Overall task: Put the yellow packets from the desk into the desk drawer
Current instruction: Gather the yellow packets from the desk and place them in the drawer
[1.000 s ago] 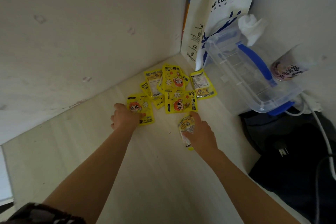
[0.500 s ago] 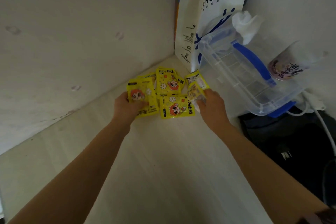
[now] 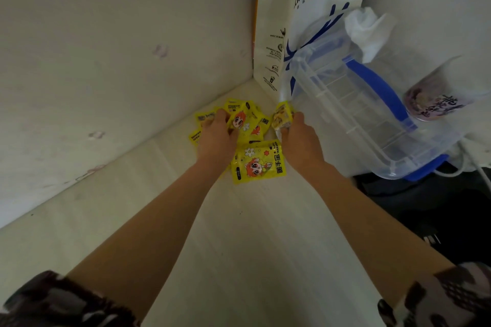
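Note:
Several yellow packets with a cartoon face lie heaped in the far corner of the pale desk (image 3: 239, 247). My left hand (image 3: 216, 135) lies on the heap and grips a packet (image 3: 239, 119) at its top edge. My right hand (image 3: 300, 138) holds a yellow packet (image 3: 283, 115) lifted at the heap's right side. One more packet (image 3: 257, 162) lies flat between my two wrists, touched by neither hand. The drawer is out of sight.
A white coffee paper bag (image 3: 305, 21) stands in the corner. A clear plastic box with blue handles (image 3: 358, 109) leans right of the packets, a printed cup (image 3: 435, 98) beside it. A black bag (image 3: 438, 215) and white cables lie at the right. Walls close the desk left and behind.
Both hands have pushed farther into the corner. My left hand moved from the left packet up onto the heap. My right hand carried its packet from the desk's middle to the heap's right side.

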Action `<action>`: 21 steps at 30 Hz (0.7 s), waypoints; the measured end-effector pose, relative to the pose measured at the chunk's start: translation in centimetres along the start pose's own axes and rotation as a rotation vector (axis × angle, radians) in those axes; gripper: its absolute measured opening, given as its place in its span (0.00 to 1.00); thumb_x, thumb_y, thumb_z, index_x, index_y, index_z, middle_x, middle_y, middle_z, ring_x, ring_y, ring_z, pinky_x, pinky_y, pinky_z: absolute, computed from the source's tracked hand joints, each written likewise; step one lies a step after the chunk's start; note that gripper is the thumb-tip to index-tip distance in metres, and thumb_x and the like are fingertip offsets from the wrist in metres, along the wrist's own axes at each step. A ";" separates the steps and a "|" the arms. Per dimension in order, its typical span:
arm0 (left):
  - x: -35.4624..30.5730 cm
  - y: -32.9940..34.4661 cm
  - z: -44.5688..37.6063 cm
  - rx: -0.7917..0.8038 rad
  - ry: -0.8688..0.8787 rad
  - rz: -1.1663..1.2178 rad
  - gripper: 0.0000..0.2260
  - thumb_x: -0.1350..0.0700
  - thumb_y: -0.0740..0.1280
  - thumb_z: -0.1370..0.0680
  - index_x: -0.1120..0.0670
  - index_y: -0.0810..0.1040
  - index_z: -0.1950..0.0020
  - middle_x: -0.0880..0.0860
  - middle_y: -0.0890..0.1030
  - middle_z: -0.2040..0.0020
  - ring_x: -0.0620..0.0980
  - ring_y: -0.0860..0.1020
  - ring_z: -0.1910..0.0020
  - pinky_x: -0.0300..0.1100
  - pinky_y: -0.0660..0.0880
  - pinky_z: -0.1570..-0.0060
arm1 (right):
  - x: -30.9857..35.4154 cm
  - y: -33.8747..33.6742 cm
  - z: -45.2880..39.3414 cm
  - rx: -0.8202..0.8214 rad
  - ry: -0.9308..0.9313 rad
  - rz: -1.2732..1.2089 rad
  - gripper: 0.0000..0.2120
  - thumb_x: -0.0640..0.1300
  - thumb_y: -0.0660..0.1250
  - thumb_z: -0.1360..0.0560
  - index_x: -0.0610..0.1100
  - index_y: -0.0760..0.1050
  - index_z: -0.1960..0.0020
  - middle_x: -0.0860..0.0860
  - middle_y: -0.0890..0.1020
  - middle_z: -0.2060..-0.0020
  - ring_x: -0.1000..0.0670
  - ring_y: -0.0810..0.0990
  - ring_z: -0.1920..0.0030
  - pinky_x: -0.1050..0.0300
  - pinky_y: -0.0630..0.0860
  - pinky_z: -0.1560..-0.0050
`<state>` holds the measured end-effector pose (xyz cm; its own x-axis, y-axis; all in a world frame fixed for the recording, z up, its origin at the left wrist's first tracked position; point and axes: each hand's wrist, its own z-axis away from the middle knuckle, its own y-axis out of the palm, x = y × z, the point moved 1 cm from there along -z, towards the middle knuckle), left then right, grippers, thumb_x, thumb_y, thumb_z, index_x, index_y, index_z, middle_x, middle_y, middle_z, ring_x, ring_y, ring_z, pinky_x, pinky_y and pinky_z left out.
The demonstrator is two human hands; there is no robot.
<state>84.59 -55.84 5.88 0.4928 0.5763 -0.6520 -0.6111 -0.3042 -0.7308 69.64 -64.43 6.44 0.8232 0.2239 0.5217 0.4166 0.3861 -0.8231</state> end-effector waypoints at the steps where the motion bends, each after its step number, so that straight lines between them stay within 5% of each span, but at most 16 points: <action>1: 0.4 0.1 0.5 0.003 0.022 -0.049 0.11 0.55 0.64 0.22 0.57 0.70 0.42 0.60 0.76 0.46 0.61 0.76 0.50 0.48 0.72 0.57 | -0.1 0.0 0.3 -0.001 0.011 -0.025 0.13 0.41 0.56 0.20 0.36 0.64 0.38 0.36 0.79 0.52 0.35 0.79 0.54 0.49 0.71 0.61; 4: 1.2 0.1 2.2 -0.009 0.042 -0.130 0.12 0.53 0.64 0.22 0.57 0.71 0.42 0.61 0.76 0.44 0.62 0.75 0.47 0.53 0.74 0.48 | -0.7 0.1 1.6 0.011 0.030 -0.085 0.11 0.42 0.56 0.20 0.36 0.65 0.41 0.37 0.79 0.55 0.36 0.79 0.57 0.50 0.70 0.64; 7: 1.4 0.0 3.0 -0.045 -0.007 -0.099 0.10 0.54 0.65 0.22 0.57 0.72 0.44 0.61 0.76 0.47 0.60 0.73 0.45 0.50 0.71 0.51 | -1.2 0.3 2.9 0.033 0.054 -0.095 0.11 0.43 0.57 0.20 0.38 0.65 0.41 0.38 0.79 0.55 0.37 0.79 0.58 0.47 0.75 0.62; 10: 1.0 0.1 2.6 -0.077 -0.110 -0.005 0.10 0.55 0.65 0.23 0.58 0.73 0.44 0.60 0.77 0.48 0.60 0.72 0.45 0.46 0.67 0.55 | -1.6 0.5 3.6 0.027 0.100 -0.088 0.13 0.43 0.58 0.20 0.37 0.66 0.39 0.39 0.76 0.46 0.38 0.77 0.48 0.46 0.74 0.54; 14: 0.2 0.8 1.3 -0.083 -0.228 0.136 0.11 0.50 0.67 0.24 0.57 0.74 0.50 0.57 0.79 0.49 0.62 0.74 0.45 0.52 0.71 0.46 | -2.1 0.6 3.5 0.023 0.195 -0.021 0.17 0.43 0.58 0.20 0.35 0.66 0.35 0.37 0.67 0.35 0.36 0.69 0.38 0.47 0.69 0.43; 17: -0.9 1.4 0.4 -0.067 -0.272 0.063 0.16 0.49 0.67 0.24 0.59 0.76 0.44 0.58 0.78 0.43 0.61 0.70 0.40 0.47 0.63 0.46 | -2.0 0.7 3.0 0.056 0.230 -0.028 0.17 0.43 0.58 0.20 0.36 0.66 0.35 0.36 0.67 0.35 0.36 0.67 0.37 0.48 0.66 0.40; 21: -1.7 2.0 -0.5 -0.061 -0.311 0.013 0.19 0.47 0.68 0.25 0.57 0.75 0.40 0.58 0.76 0.39 0.60 0.70 0.38 0.49 0.65 0.37 | -2.0 0.9 2.4 0.075 0.242 -0.035 0.16 0.43 0.58 0.20 0.37 0.67 0.36 0.37 0.69 0.37 0.36 0.68 0.38 0.49 0.65 0.42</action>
<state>82.86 -57.84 5.46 0.2662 0.7736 -0.5750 -0.5731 -0.3526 -0.7397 67.49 -62.39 5.21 0.8808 -0.0077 0.4734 0.4241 0.4572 -0.7817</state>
